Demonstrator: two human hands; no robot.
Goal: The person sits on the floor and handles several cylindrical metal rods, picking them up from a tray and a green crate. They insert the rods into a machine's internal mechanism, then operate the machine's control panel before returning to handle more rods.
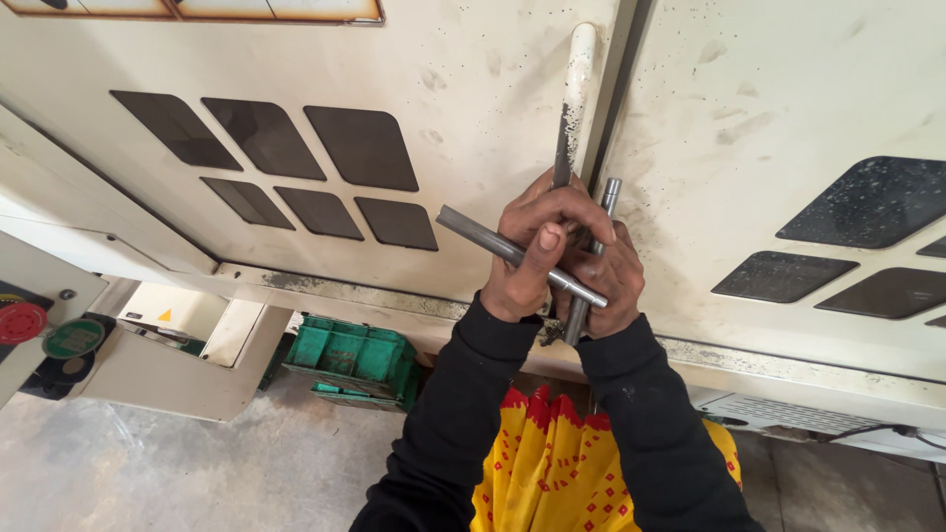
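Note:
My left hand (537,246) is closed around a grey metal rod (473,232) that slants from upper left to lower right, and its fingers also wrap the worn white door handle (574,89) of a cream machine cabinet. My right hand (611,286) sits just behind and below it, gripping a second grey metal rod (611,192) that stands nearly upright and crosses the first. Both hands press together at the seam between two cabinet doors. Black sleeves cover both arms.
The left door (296,59) and right door (788,99) carry dark diamond-shaped windows. A green plastic crate (355,360) lies on the concrete floor below. A red round button (20,322) and a green round label sit on a panel at far left. Yellow patterned cloth hangs below my arms.

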